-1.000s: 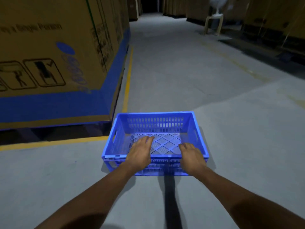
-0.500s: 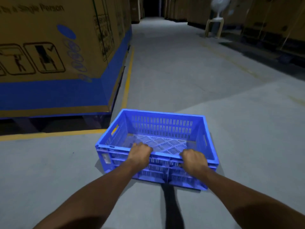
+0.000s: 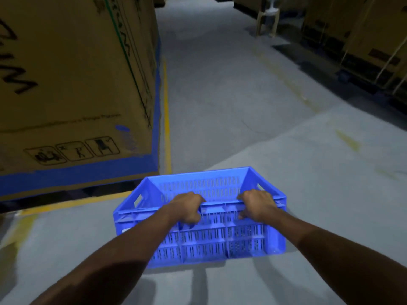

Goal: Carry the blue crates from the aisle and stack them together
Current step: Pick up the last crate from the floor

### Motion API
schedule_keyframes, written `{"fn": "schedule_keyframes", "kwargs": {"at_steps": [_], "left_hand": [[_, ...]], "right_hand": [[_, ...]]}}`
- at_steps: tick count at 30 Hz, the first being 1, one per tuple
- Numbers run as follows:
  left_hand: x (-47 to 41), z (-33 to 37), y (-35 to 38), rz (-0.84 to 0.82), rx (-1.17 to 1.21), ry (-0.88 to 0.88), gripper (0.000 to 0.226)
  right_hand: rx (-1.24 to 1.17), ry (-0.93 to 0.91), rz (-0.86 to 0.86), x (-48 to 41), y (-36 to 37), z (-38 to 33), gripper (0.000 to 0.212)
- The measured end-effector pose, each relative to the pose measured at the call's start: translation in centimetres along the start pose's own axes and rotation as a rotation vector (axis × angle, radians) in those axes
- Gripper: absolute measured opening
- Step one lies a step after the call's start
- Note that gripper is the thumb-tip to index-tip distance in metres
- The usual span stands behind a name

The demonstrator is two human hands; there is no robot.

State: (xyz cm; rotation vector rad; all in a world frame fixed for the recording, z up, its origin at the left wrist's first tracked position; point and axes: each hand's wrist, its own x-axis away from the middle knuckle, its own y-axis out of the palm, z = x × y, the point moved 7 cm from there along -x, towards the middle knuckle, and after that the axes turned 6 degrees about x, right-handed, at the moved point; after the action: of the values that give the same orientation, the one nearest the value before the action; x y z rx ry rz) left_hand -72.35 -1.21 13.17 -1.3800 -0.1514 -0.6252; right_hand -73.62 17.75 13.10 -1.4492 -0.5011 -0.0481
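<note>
A blue slotted plastic crate hangs in front of me above the grey floor, tilted so its near wall faces me. My left hand grips the near rim left of its middle, fingers curled over the edge. My right hand grips the same rim further right. The crate's inside floor is hidden behind the near wall. Both forearms reach in from the bottom of the frame.
A tall cardboard carton with a blue base band stands on the left, bordered by a yellow floor line. The grey aisle floor runs ahead. A pale plastic stool and more stacked cartons line the right side.
My hands went from resting over the crate's near rim to gripping it. The crate rose off the floor and tipped toward me, and my view lifted.
</note>
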Motion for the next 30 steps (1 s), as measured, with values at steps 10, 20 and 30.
{"fn": "schedule_keyframes", "kwargs": {"at_steps": [10,20,30], "left_hand": [[18.0,10.0,-21.6,0.004,0.004,0.103,0.02],[20.5,26.9,-26.8,-0.363,-0.34,0.217,0.008],[18.3,51.6,-27.8,-0.264,-0.45,0.447,0.008]], "right_hand": [[-0.147,0.089,-0.024,19.8,-22.9,0.9,0.07],[-0.318,0.138,0.104,34.3,-28.3,9.4,0.044],[-0.276,0.398,0.248,49.5,-28.8,27.3,0.047]]}}
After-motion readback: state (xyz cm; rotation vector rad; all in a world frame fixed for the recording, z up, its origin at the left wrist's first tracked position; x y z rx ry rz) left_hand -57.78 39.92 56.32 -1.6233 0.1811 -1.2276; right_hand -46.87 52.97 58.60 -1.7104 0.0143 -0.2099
